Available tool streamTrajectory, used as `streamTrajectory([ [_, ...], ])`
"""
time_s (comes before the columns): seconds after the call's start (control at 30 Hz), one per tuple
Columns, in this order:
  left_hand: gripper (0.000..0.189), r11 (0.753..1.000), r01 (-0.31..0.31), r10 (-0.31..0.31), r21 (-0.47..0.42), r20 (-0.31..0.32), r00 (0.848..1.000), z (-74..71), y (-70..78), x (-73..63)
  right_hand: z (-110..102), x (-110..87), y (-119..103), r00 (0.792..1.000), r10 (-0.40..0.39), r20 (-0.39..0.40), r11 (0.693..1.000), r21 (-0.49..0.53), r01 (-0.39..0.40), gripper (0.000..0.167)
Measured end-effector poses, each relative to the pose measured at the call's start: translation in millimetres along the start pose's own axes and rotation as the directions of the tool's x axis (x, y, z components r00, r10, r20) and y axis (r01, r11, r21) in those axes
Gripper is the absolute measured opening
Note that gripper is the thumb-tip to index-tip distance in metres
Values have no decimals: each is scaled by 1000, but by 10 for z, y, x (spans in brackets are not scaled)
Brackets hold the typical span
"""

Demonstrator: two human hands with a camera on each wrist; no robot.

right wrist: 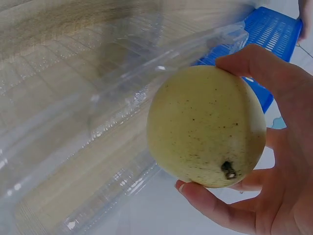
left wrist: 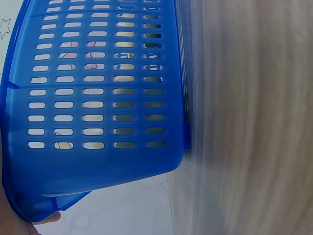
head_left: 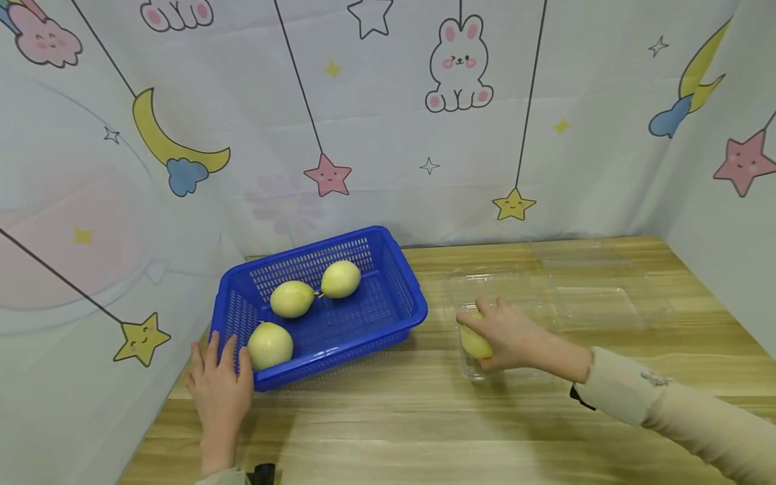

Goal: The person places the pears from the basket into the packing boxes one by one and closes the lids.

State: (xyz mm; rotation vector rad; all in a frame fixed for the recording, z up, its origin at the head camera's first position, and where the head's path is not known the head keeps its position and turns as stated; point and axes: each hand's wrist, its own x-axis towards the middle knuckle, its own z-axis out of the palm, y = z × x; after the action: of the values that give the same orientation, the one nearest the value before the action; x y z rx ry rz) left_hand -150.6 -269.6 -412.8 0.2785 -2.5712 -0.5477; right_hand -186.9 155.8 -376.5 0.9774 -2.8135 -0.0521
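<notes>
A pale yellow pear [right wrist: 208,127] is gripped in my right hand [head_left: 512,337], with fingers and thumb around its sides and its dark blossom end showing in the right wrist view. That hand is over the near left part of a clear plastic container [head_left: 469,367]. My left hand [head_left: 221,387] rests with spread fingers at the near left corner of a blue perforated basket [head_left: 364,347]. Inside the basket, one pear [head_left: 270,345] sits close to those fingers. Two more pears, one on the left [head_left: 292,299] and one on the right [head_left: 341,279], lie with stems toward each other.
Clear plastic lid parts [head_left: 594,289] extend behind and right of the container. The wooden table [head_left: 388,431] lies under everything. A white curtain [head_left: 394,121] printed with stars, moons and rabbits hangs along the back and sides.
</notes>
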Motion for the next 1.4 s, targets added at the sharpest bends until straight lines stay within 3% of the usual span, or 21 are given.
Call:
streamTrajectory([
  [0.2,45,1000,1,-1,-3,-1,1000,1,1,2,71,1,-6,999,-20,-31,999,-34,19,65],
  [0.53,45,1000,13,-13,-13,-1,1000,7,-2,10,119,11,19,1000,-4,12,998,-63,4,66],
  [1.4,45,1000,18,-18,-5,22,1000,-13,24,3,240,-31,63,1000,6,5,999,-46,-6,62],
])
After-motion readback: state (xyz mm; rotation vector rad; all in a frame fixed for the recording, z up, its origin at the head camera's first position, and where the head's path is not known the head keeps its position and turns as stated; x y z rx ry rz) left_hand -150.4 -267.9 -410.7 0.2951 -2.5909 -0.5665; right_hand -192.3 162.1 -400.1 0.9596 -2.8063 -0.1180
